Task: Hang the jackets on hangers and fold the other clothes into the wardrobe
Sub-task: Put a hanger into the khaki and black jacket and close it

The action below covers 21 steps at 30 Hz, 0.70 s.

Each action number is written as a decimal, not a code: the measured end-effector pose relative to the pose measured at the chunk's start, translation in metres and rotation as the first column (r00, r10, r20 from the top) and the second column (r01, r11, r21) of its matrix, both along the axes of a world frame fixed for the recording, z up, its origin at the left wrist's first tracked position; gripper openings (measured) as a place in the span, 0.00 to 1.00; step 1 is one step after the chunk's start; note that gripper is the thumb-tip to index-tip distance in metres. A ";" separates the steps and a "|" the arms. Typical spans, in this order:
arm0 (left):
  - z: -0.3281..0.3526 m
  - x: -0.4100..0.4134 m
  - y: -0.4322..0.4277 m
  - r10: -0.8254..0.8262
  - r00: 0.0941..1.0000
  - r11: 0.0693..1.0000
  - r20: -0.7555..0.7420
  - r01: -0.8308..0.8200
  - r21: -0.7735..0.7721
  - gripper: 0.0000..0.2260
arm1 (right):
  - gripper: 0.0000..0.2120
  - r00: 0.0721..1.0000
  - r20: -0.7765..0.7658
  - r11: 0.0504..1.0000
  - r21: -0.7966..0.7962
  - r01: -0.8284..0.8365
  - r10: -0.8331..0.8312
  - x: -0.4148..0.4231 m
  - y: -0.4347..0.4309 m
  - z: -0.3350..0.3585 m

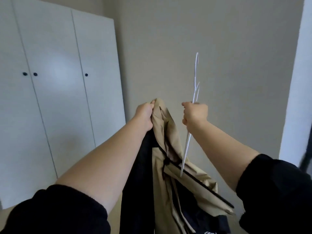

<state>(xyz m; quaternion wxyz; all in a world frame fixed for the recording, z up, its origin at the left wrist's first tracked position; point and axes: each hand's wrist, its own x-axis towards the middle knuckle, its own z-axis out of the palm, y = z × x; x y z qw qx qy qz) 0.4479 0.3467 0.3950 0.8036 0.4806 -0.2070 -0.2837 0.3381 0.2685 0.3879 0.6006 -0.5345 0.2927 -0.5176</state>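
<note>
A beige jacket [170, 142] with a dark navy lining and a black zipper hangs in front of me. My left hand [144, 115] grips it by its top edge and holds it up. My right hand [195, 114] grips a thin white wire hanger [195, 78], seen edge-on, with its hook pointing up. The hanger's lower end reaches down to the jacket's opening near the zipper. The jacket's bottom runs out of the frame.
A tall white wardrobe [55, 92] stands at the left with its doors closed and small black knobs [35, 74]. A plain beige wall [219, 48] fills the middle. A white door frame or wall edge [297, 98] is at the right.
</note>
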 end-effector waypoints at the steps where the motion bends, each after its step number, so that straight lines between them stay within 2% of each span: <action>1: 0.007 0.011 0.004 0.026 1.000 1.000 0.015 -0.026 -0.004 0.10 | 0.09 0.999 0.024 0.998 -0.052 0.041 -0.040 0.010 -0.002 0.010; 3: 0.018 0.033 0.008 0.067 0.997 0.998 0.045 -0.067 -0.009 0.10 | 0.12 0.997 0.042 0.987 -0.144 0.069 -0.064 0.031 -0.004 0.025; 6: 0.030 0.054 0.011 0.090 0.991 0.996 0.095 -0.090 -0.010 0.10 | 0.06 0.993 -0.097 0.988 -0.136 -0.077 0.064 0.064 -0.002 0.025; 8: 0.036 0.060 0.016 0.087 0.989 0.996 0.119 -0.087 -0.008 0.12 | 0.10 0.983 -0.161 0.985 -0.130 -0.110 0.088 0.084 -0.003 0.016; 12: 0.050 0.082 0.030 0.115 0.982 0.993 0.150 -0.113 -0.021 0.14 | 0.11 0.989 -0.122 0.949 -0.313 0.043 -0.085 0.106 -0.013 0.022; 16: 0.056 0.105 0.038 0.164 0.974 0.986 0.157 -0.159 -0.044 0.13 | 0.15 0.959 -0.236 0.838 -0.546 0.001 -0.156 0.122 -0.007 0.043; 18: 0.058 0.113 0.039 0.179 0.973 0.983 0.148 -0.170 -0.067 0.13 | 0.14 0.946 -0.311 0.855 -0.511 -0.085 -0.092 0.138 0.000 0.039; 20: 0.060 0.117 0.041 0.180 0.974 0.981 0.140 -0.168 -0.094 0.12 | 0.08 0.929 -0.324 0.921 -0.279 -0.272 0.176 0.150 0.011 0.026; 21: 0.061 0.119 0.042 0.178 0.975 0.981 0.133 -0.165 -0.103 0.11 | 0.08 0.901 -0.303 0.916 -0.157 -0.369 0.311 0.155 0.015 0.019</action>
